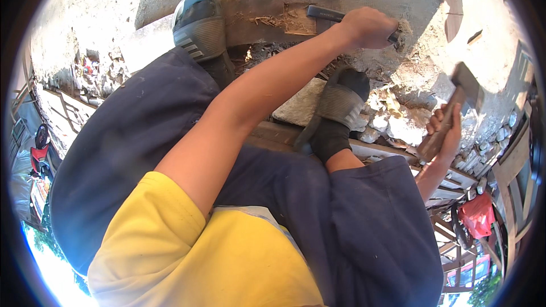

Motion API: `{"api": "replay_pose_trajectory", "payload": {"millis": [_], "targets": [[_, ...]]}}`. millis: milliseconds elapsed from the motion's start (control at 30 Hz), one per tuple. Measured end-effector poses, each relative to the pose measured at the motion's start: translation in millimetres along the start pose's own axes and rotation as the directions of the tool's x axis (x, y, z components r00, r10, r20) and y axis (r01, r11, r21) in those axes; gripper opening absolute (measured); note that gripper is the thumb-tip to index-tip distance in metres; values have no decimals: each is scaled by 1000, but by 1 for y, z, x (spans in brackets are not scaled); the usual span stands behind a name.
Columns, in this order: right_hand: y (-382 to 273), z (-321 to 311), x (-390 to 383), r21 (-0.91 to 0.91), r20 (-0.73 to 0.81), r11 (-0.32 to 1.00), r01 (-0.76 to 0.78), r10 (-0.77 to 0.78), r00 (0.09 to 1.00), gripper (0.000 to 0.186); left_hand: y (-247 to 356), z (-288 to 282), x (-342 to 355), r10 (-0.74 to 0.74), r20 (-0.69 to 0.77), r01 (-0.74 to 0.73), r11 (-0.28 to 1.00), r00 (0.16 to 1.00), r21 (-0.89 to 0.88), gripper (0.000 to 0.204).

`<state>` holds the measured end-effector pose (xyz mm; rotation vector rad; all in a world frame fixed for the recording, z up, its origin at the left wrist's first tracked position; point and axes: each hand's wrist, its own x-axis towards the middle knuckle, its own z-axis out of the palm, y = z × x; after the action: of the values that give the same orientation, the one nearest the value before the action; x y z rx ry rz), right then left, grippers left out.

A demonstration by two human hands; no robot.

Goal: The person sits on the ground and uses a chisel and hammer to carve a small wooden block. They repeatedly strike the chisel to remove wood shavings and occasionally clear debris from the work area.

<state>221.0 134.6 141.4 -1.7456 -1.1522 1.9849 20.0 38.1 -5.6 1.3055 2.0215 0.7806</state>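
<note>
View from above of a person crouching over a curved brown wooden beam (267, 23) that lies on sandy ground. The left hand (367, 27) is closed in a fist around a dark metal chisel (324, 14), held across the top of the beam; the chisel's dark end shows to the left of the fist, over a pale, freshly cut square notch (298, 20) in the wood. The right hand (446, 131), well to the right of and below the beam, is wrapped tightly around the brown wooden handle of a hammer (455, 105), whose blocky dark head is lifted and tilted up to the right. Two feet in grey ribbed rubber sandals are set near the beam: one (200, 28) on its left end, the other (340, 102) just below it, beside pale broken stones (392, 122). Dark blue trousers (142, 136) and a yellow sleeve (170, 239) fill the space below the beam.
</note>
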Motion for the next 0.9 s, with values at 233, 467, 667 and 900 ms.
{"api": "replay_pose_trajectory", "payload": {"millis": [233,467,667,900], "targets": [[42,57,-8,-34,105,992,-118,121,987,30,2,-6,-1,-18,-72,17,1000,997,-27,23],[6,17,-3,-100,68,991,-92,99,993,32,-7,2,2,4,-103,-2,1000,995,18,24],[-20,23,25,-24,-191,973,230,-230,954,35,-4,0,2,-1,-106,4,1000,994,26,23],[29,52,10,-132,203,963,-234,258,945,37,-14,3,0,-21,-153,25,999,988,22,25]]}}
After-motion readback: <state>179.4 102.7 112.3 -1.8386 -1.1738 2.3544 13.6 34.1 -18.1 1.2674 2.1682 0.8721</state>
